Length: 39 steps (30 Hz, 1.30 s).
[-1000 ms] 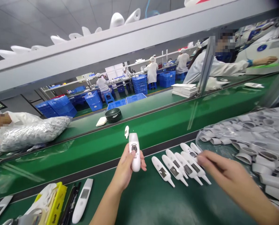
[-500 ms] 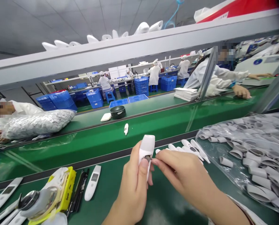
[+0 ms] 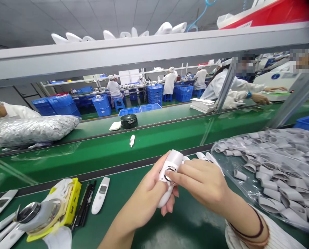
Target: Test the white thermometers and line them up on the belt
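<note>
My left hand (image 3: 148, 195) is wrapped round a white handheld thermometer (image 3: 175, 157), held tilted above the green bench with its grey tip cap up. A rounded opening with a dark edge shows in its side. My right hand (image 3: 208, 180) is curled against the thermometer, its index fingertip at that opening and its other fingers beside the cap; whether a small part is under them is hidden. Behind my right hand lie several more white thermometers (image 3: 201, 156), partly covered. Another thermometer (image 3: 100, 195) with a small grey screen lies on the bench to the left.
A clear bag of grey caps (image 3: 273, 183) spreads over the right side. At left stand a yellow basket (image 3: 73, 207), black pens (image 3: 85, 204) and a metal-topped bottle (image 3: 37, 218). A green conveyor belt (image 3: 105, 152) carries a small thermometer (image 3: 132, 141); co-workers sit beyond.
The thermometer has tilted to the right and turned so its opening faces me more. My right fingers have gone from a pinch beside the opening to pressing at it. The view has shifted slightly.
</note>
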Available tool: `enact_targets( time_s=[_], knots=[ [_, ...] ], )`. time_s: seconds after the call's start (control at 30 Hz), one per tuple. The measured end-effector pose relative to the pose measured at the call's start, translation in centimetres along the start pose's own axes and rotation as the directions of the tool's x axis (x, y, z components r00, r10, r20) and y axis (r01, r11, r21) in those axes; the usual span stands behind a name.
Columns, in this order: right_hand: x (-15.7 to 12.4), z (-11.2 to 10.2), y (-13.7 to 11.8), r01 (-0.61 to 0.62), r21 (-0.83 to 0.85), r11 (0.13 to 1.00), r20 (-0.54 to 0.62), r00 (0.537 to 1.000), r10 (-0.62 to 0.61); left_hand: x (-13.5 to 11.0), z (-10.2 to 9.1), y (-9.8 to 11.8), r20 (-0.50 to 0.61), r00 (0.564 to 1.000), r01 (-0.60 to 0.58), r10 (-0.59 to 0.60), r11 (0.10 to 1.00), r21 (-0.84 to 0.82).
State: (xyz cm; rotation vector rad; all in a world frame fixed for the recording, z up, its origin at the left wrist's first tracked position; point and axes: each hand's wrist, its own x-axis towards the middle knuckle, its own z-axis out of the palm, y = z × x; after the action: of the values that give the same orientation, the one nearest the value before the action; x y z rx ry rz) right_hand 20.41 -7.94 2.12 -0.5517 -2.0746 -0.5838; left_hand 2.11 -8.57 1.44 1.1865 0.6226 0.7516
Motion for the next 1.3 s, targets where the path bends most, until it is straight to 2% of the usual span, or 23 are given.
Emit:
enact_targets(
  time_s=[0.13, 0.2, 0.33, 0.43, 0.5, 0.53, 0.57, 0.63, 0.67, 0.73, 0.77, 0.8, 0.87, 0.93, 0.97, 1.0, 1.07, 1.13, 1.17, 1.23, 1.3],
  knots=[
    [-0.7, -0.5, -0.5, -0.168, 0.170, 0.971, -0.107, 0.976, 0.187, -0.2, 0.6, -0.1, -0.007, 0.999, -0.034, 0.034, 0.999, -0.023],
    [-0.9, -0.8, -1.0, -0.172, 0.191, 0.966, -0.107, 0.975, 0.195, -0.4, 1.1, 0.0, -0.077, 0.994, -0.071, 0.071, 0.997, 0.003],
    [-0.9, -0.5, -2.0, -0.144, 0.123, 0.982, -0.071, 0.986, 0.154, -0.7, 1.8, -0.3, -0.193, 0.971, -0.128, 0.138, 0.990, 0.060],
    [-0.9, 0.6, -2.6, -0.130, 0.120, 0.984, -0.132, 0.980, 0.146, -0.8, 1.9, -1.2, -0.237, 0.954, -0.162, 0.182, 0.982, 0.102],
    [-0.7, 1.4, -3.0, -0.193, 0.197, 0.961, -0.169, 0.959, 0.227, -0.8, 1.9, -1.8, -0.248, 0.940, -0.196, 0.235, 0.965, 0.174],
    [-0.5, 1.6, -3.1, -0.279, 0.278, 0.919, -0.173, 0.927, 0.334, -0.8, 1.9, -2.1, -0.251, 0.931, -0.212, 0.266, 0.952, 0.222],
    [-0.3, 1.8, -3.2, -0.389, 0.388, 0.835, -0.151, 0.868, 0.474, -0.7, 1.9, -2.3, -0.253, 0.920, -0.228, 0.299, 0.934, 0.275],
    [0.4, 2.0, -3.2, -0.570, 0.623, 0.536, 0.017, 0.695, 0.719, -0.6, 2.0, -2.6, -0.256, 0.897, -0.249, 0.360, 0.891, 0.378],
    [0.7, 2.0, -3.1, -0.621, 0.695, 0.363, 0.146, 0.616, 0.774, -0.5, 2.0, -2.7, -0.257, 0.887, -0.252, 0.383, 0.869, 0.425],
    [1.2, 1.9, -2.9, -0.670, 0.736, 0.090, 0.373, 0.514, 0.773, -0.2, 2.0, -2.7, -0.243, 0.878, -0.253, 0.412, 0.832, 0.493],
    [1.4, 1.9, -2.9, -0.683, 0.731, 0.008, 0.439, 0.479, 0.760, 0.0, 2.0, -2.8, -0.229, 0.879, -0.257, 0.419, 0.820, 0.512],
    [1.5, 2.0, -2.9, -0.694, 0.719, -0.042, 0.475, 0.445, 0.760, 0.2, 2.0, -2.8, -0.215, 0.881, -0.262, 0.421, 0.813, 0.520],
    [1.6, 2.2, -2.9, -0.699, 0.710, -0.084, 0.482, 0.396, 0.781, 0.6, 1.9, -3.1, -0.191, 0.883, -0.284, 0.428, 0.812, 0.509],
    [1.4, 2.2, -2.6, -0.706, 0.704, -0.080, 0.488, 0.399, 0.776, 1.0, 1.9, -3.4, -0.190, 0.887, -0.299, 0.421, 0.837, 0.457],
    [1.0, 2.0, -2.2, -0.717, 0.694, -0.055, 0.494, 0.420, 0.761, 1.2, 1.9, -3.4, -0.194, 0.894, -0.300, 0.403, 0.861, 0.410],
    [0.3, 1.7, -1.6, -0.739, 0.674, -0.004, 0.487, 0.440, 0.754, 1.3, 1.8, -3.3, -0.202, 0.905, -0.291, 0.374, 0.891, 0.348],
    [-2.5, 0.4, 0.7, -0.810, 0.558, 0.181, 0.418, 0.463, 0.782, 1.5, 1.5, -2.8, -0.228, 0.926, -0.261, 0.301, 0.946, 0.190],
    [-6.9, -1.6, 4.0, -0.889, 0.232, 0.394, 0.237, 0.445, 0.864, 1.5, 1.1, -2.0, -0.261, 0.931, -0.251, 0.254, 0.967, 0.046],
    [-9.5, -2.6, 5.9, -0.888, 0.032, 0.459, 0.173, 0.458, 0.872, 1.4, 0.8, -1.6, -0.275, 0.929, -0.258, 0.247, 0.966, -0.004],
    [-14.6, -4.7, 9.6, -0.796, -0.279, 0.537, 0.102, 0.532, 0.841, 1.3, 0.3, -1.0, -0.283, 0.925, -0.281, 0.254, 0.958, -0.060],
    [-18.6, -6.1, 12.3, -0.766, -0.328, 0.554, 0.071, 0.565, 0.822, 1.1, 0.0, -0.6, -0.277, 0.924, -0.295, 0.262, 0.952, -0.081]
  ],
)
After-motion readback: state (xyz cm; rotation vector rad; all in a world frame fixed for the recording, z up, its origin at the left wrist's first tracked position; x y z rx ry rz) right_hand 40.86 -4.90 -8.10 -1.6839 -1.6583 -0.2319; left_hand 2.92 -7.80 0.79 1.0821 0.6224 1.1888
